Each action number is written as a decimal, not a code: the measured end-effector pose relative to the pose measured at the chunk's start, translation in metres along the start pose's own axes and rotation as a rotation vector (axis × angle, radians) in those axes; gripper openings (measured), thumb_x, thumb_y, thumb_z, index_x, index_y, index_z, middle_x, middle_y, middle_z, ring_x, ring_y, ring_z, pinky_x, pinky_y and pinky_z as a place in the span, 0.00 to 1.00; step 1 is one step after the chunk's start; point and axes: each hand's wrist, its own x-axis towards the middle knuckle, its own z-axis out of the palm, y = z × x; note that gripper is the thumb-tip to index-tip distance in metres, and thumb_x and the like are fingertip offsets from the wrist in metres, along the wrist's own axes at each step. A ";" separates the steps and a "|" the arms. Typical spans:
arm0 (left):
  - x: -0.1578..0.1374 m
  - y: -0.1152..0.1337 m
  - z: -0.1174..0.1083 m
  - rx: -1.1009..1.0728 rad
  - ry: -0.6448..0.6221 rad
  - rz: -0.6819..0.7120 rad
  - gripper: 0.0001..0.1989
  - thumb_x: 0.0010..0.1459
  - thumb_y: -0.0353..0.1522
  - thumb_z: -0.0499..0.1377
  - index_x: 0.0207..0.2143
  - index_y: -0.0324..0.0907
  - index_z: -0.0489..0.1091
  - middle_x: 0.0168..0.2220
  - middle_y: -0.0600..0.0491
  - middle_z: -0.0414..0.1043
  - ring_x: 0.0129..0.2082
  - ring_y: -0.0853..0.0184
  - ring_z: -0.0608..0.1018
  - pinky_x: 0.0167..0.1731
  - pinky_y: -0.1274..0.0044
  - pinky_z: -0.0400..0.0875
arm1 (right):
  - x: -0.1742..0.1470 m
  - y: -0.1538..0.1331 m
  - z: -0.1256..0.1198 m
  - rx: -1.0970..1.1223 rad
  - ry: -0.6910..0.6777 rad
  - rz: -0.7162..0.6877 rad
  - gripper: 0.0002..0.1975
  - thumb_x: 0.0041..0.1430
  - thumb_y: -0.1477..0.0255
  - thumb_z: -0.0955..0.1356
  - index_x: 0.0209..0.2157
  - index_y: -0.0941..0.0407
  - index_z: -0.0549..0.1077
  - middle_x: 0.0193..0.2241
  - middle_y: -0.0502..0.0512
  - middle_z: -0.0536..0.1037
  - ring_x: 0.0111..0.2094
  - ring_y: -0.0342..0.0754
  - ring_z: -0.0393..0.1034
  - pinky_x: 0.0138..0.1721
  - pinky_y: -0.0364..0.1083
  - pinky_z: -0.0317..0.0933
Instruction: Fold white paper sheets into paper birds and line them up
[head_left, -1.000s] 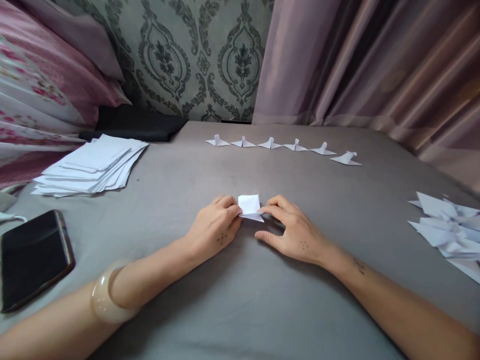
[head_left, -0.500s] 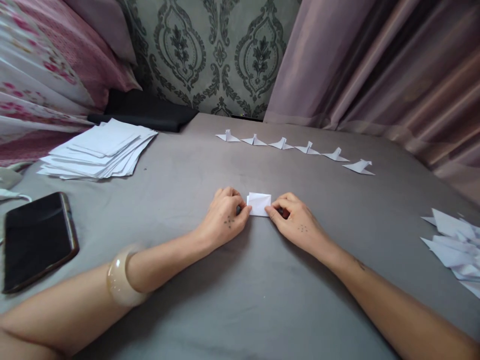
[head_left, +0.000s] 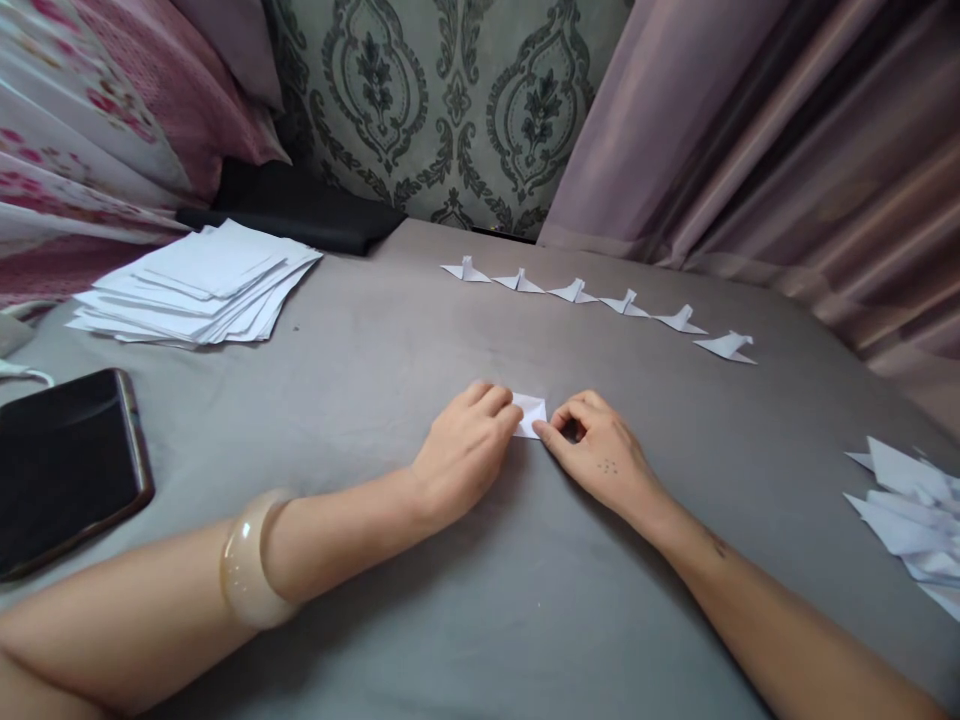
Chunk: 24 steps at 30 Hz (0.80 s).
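Paper (head_left: 532, 416), white and folded small, lay on the grey cloth (head_left: 480, 640) between the left hand (head_left: 469, 450) and the right hand (head_left: 600, 450). Its uncovered end faced the right hand, and its far edge ran roughly crosswise; the left hand hid the rest, so its long axis could not be told. The left hand curled over that hidden end, though whether it clamped could not be made out. The right hand's thumb lay on the near corner, fingers bent in beside it; a pinch could not be confirmed. Behind the right hand, a dark mark (head_left: 718, 546) on the forearm was too small to read. Six folded birds (head_left: 576, 291) stood beyond the hands, white sheets (head_left: 214, 270) were stacked beyond and left of the left hand, and a dark-screened phone (head_left: 64, 470) lay well to its left.
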 end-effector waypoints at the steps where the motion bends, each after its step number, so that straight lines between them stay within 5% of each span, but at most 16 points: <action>1: -0.001 0.002 -0.002 0.041 -0.041 0.050 0.11 0.63 0.24 0.47 0.38 0.39 0.68 0.41 0.45 0.70 0.45 0.58 0.69 0.45 0.67 0.68 | 0.000 0.001 0.001 -0.002 0.003 -0.006 0.12 0.55 0.62 0.69 0.23 0.53 0.69 0.31 0.50 0.71 0.25 0.43 0.65 0.30 0.46 0.60; 6: -0.005 0.009 -0.004 0.190 -0.163 0.150 0.13 0.58 0.24 0.52 0.45 0.31 0.69 0.49 0.39 0.71 0.54 0.53 0.68 0.54 0.66 0.64 | 0.000 0.005 0.002 0.006 0.002 -0.034 0.12 0.56 0.61 0.69 0.24 0.53 0.69 0.30 0.49 0.70 0.24 0.42 0.64 0.30 0.46 0.60; 10: -0.007 0.011 -0.002 0.260 -0.167 0.127 0.16 0.58 0.26 0.54 0.50 0.34 0.67 0.54 0.39 0.69 0.54 0.54 0.70 0.53 0.66 0.65 | 0.000 0.008 0.001 0.015 -0.011 -0.049 0.12 0.56 0.62 0.69 0.24 0.53 0.69 0.31 0.50 0.71 0.24 0.42 0.63 0.29 0.46 0.60; 13: -0.006 0.011 -0.003 0.275 -0.159 0.112 0.11 0.63 0.27 0.50 0.45 0.36 0.69 0.50 0.42 0.72 0.50 0.55 0.72 0.49 0.66 0.67 | -0.001 0.009 -0.001 0.008 -0.007 -0.055 0.08 0.56 0.64 0.68 0.29 0.53 0.70 0.32 0.50 0.72 0.25 0.43 0.64 0.30 0.46 0.62; 19: -0.001 0.007 -0.008 0.225 -0.168 0.045 0.13 0.65 0.28 0.47 0.38 0.37 0.71 0.45 0.43 0.72 0.44 0.56 0.73 0.42 0.67 0.68 | -0.005 0.006 -0.006 -0.054 -0.048 -0.234 0.19 0.62 0.72 0.62 0.54 0.50 0.68 0.53 0.57 0.69 0.45 0.50 0.71 0.45 0.50 0.67; 24: -0.002 0.010 -0.012 0.254 -0.198 0.006 0.12 0.65 0.28 0.48 0.43 0.39 0.70 0.45 0.44 0.72 0.45 0.57 0.72 0.42 0.67 0.67 | -0.004 0.005 -0.004 -0.165 -0.053 -0.355 0.20 0.62 0.76 0.60 0.54 0.52 0.69 0.57 0.55 0.69 0.53 0.53 0.66 0.53 0.53 0.63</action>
